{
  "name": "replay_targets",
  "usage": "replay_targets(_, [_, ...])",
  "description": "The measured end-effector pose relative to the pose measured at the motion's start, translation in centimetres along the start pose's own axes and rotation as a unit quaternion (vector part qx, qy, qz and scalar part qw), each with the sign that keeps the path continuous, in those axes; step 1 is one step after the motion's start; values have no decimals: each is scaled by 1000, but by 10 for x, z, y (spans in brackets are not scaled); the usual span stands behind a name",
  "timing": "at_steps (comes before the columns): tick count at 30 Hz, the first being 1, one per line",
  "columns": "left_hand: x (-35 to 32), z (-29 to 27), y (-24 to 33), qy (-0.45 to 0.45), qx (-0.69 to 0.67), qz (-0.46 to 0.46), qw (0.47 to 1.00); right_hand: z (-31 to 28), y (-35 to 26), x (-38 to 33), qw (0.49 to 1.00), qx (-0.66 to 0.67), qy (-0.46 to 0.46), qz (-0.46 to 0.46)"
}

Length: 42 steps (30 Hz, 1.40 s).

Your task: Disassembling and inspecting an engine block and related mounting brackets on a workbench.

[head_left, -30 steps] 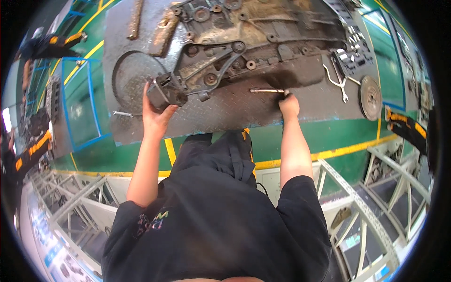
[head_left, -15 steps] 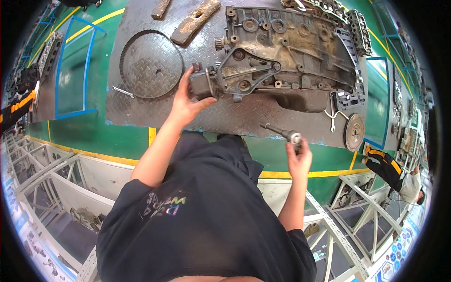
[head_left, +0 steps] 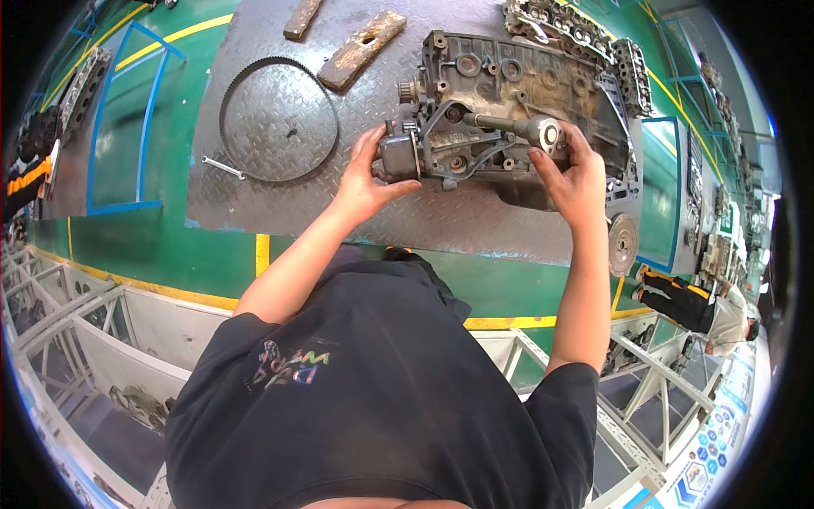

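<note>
A dirty grey engine block (head_left: 526, 85) lies on a steel checker-plate floor panel (head_left: 271, 204). My left hand (head_left: 366, 180) grips a small dark cylindrical unit (head_left: 397, 158) bolted to the block's near left corner. My right hand (head_left: 570, 174) holds a ratchet wrench (head_left: 517, 127) by its round handle end, with the shaft laid across the block's bracket and pointing left toward the unit.
A toothed rubber belt (head_left: 280, 119) lies in a loop left of the block, with a small spanner (head_left: 224, 167) beside it. Two rusty wooden blocks (head_left: 360, 49) lie beyond. A round pulley disc (head_left: 622, 244) sits at the panel's right edge. Another person (head_left: 704, 305) crouches at far right.
My right hand has lifted the ratchet wrench from the floor panel up onto the engine block. My left hand has stayed on the dark unit.
</note>
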<state>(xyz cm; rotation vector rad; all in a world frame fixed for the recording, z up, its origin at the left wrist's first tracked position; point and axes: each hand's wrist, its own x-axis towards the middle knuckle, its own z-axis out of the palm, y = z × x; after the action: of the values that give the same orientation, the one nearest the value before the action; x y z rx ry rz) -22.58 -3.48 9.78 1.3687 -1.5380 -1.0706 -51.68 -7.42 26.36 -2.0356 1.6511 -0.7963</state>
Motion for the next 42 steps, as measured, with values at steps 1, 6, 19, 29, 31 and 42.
replay_targets(1, [0,0,1,3,10,11,1000,-5,-4,9,999,-1,-37,-18])
replay_targets(6, [0,-1,5,26,-6,60,998,-33,-32,64,926,-198,-134,-293])
replay_targets(19, [-8,2,8,61,-18,56,996,-12,-90,124,707,-310,-372,-516])
replay_targets(29, [-7,3,6,43,-49,25,998,-5,-94,138,672,-330,-409,-521])
replay_targets(31, [-7,4,4,49,-31,41,997,-6,-93,138,669,-347,-423,-504])
replay_targets(42, [-5,3,0,22,-53,24,998,-3,-91,146,664,-340,-432,-507])
